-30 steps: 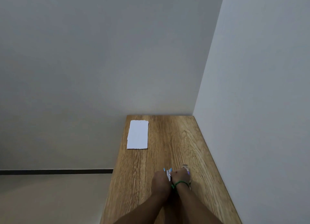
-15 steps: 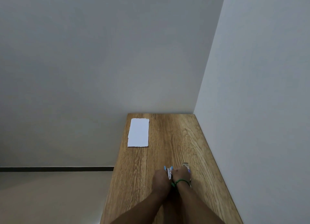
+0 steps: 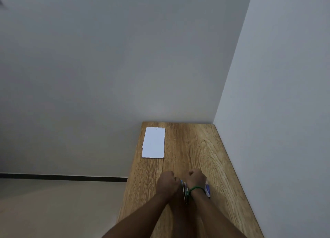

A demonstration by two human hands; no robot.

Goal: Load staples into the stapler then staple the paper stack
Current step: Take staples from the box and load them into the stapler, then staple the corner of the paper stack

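Note:
Low in the head view, my left hand and my right hand are closed into fists side by side over the wooden table. A slim blue and white stapler shows between my wrists, and both hands close around its front part. My fingers hide its head. A small white and blue staple box sits just right of my right wrist. The white paper stack lies flat at the table's far left, well away from both hands.
The table is narrow. A white wall runs along its right edge and a grey wall meets its far end. Its left edge drops to the floor. Bare wood lies between my hands and the paper.
Both hands have slid a little forward over the stapler. Its tip showed ahead of my fingers before; now its rear shows by my wrists. The paper has not moved.

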